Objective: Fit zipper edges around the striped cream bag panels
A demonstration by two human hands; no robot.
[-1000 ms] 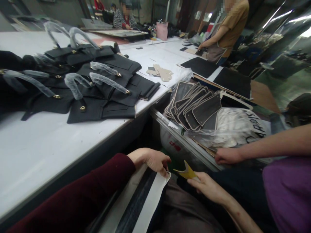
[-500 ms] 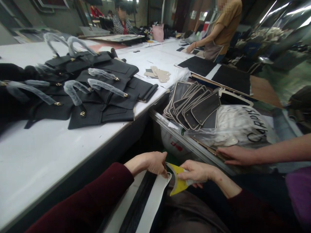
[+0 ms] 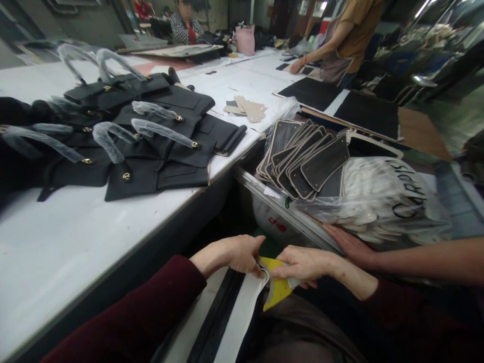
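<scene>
My left hand [image 3: 242,256] is closed on the end of a long strip-like piece with a white band [image 3: 238,315] and a dark band beside it. The piece slopes down toward my lap, and its tip curls over near my fingers. In my right hand [image 3: 308,267] is a flat yellow scraper-like tool [image 3: 278,287], gripped between thumb and fingers. Its concave edge faces the curled tip and sits right around it; whether they touch I cannot tell. Part of the tool is covered by my fingers.
Black bags [image 3: 181,171] with plastic-wrapped handles lie on the white table [image 3: 94,252]. A tray [image 3: 260,194] at right holds dark panels [image 3: 325,164] and a plastic bag [image 3: 378,194] of pale pieces. Another person's hand [image 3: 351,247] rests at its edge. Another worker [image 3: 344,40] stands farther back.
My right hand has brought the yellow tool slightly left, closer around the strip's tip. The other person's hand has slid left along the tray's edge. The view has shifted slightly.
</scene>
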